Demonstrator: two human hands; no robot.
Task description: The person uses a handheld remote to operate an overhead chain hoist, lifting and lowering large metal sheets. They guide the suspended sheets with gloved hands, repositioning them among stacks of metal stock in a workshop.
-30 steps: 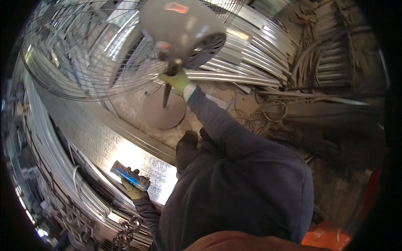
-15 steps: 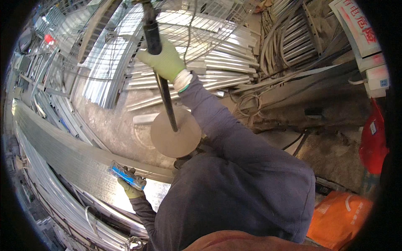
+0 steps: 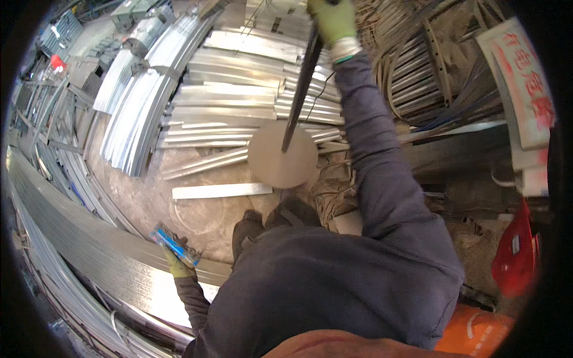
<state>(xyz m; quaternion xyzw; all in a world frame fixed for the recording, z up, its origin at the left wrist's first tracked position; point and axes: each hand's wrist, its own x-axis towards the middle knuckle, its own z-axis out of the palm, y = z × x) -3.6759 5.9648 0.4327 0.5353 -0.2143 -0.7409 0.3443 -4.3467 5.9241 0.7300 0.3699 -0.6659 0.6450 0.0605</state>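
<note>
My right hand point(image 3: 335, 25), in a pale green glove, is closed round the upper part of a black pole of a pedestal fan point(image 3: 301, 89), at the top edge of the view. The pole leans and ends in a round tan base point(image 3: 280, 167) in front of my feet. The fan's head is out of view. My left hand point(image 3: 178, 264), also gloved, is low on the left, closed on a blue object in clear wrapping point(image 3: 176, 246), whose kind I cannot make out. It is held over a stack of long metal profiles.
Bundled silvery metal profiles point(image 3: 233, 101) lie on the floor ahead, with a single short strip point(image 3: 221, 191) nearer. A long metal stack point(image 3: 83, 238) runs along the left. Cables point(image 3: 388, 77), a signboard point(image 3: 519, 83), a red object point(image 3: 516, 253) and an orange bag point(image 3: 474, 328) are at right.
My right hand has moved up and right, carrying the fan; its base has shifted right and up and its wire grille has left the view. My left hand still grips the blue object.
</note>
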